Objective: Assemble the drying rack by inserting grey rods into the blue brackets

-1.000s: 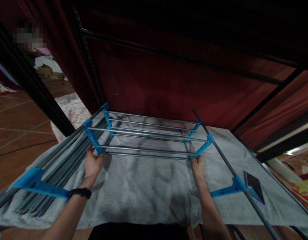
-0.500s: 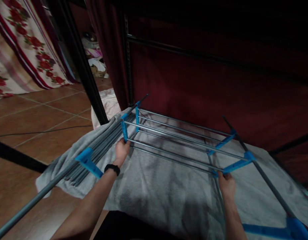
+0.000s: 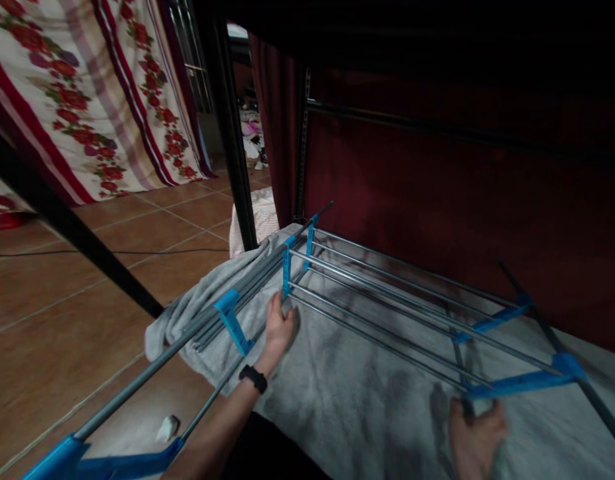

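A metal rack point(image 3: 387, 303) of grey rods joined by blue plastic brackets lies over a grey towel point(image 3: 347, 387). My left hand point(image 3: 278, 328), with a black band on its wrist, is closed on the lower end of the left blue bracket point(image 3: 287, 270). My right hand point(image 3: 474, 440) is at the bottom right, fingers curled round the near end of the right blue bracket point(image 3: 527, 381). A long grey side pole point(image 3: 177, 350) runs from the rack toward the bottom left corner.
A dark red curtain point(image 3: 437, 187) hangs behind the rack. Black frame posts point(image 3: 232, 127) stand to the left. A floral cloth point(image 3: 82, 93) hangs at the upper left over a brown tiled floor point(image 3: 77, 280). A small white scrap point(image 3: 167, 427) lies on the floor.
The view has swung to the left, showing more floor and the floral cloth. Both hands keep their hold on the rack's blue brackets; the right hand now sits at the frame's bottom edge.
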`<state>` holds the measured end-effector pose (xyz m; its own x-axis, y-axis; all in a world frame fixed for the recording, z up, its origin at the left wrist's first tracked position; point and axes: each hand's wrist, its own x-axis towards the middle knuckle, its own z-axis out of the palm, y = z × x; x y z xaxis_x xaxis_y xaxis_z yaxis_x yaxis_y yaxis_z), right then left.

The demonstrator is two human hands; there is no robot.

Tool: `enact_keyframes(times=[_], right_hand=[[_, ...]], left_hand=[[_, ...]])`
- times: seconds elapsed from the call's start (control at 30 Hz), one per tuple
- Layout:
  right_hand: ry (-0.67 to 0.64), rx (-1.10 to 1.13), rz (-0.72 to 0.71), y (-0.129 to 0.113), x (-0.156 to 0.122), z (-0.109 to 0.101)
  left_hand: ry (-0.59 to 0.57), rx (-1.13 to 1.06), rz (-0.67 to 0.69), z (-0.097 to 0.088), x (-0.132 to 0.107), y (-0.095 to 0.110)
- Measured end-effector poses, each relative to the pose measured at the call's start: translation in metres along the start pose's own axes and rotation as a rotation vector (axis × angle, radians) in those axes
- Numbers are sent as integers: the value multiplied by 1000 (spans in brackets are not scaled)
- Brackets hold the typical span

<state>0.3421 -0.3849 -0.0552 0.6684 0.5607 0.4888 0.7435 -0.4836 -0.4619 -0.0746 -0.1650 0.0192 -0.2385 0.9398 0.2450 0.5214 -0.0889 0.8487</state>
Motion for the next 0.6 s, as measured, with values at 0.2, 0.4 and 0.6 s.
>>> enact_keyframes(times=[0.2,0.4,0.6], right_hand=[[-220,23,-412,-56,-106,22],[-319,-85,-507,-85,-125,4],[-306,-192,-603,-90,-121,-4]], left_hand=[[-151,-137,263,-12,-74,48],[17,-294,606,-9,-24,192],[-80,-5,792,-20,89,289]])
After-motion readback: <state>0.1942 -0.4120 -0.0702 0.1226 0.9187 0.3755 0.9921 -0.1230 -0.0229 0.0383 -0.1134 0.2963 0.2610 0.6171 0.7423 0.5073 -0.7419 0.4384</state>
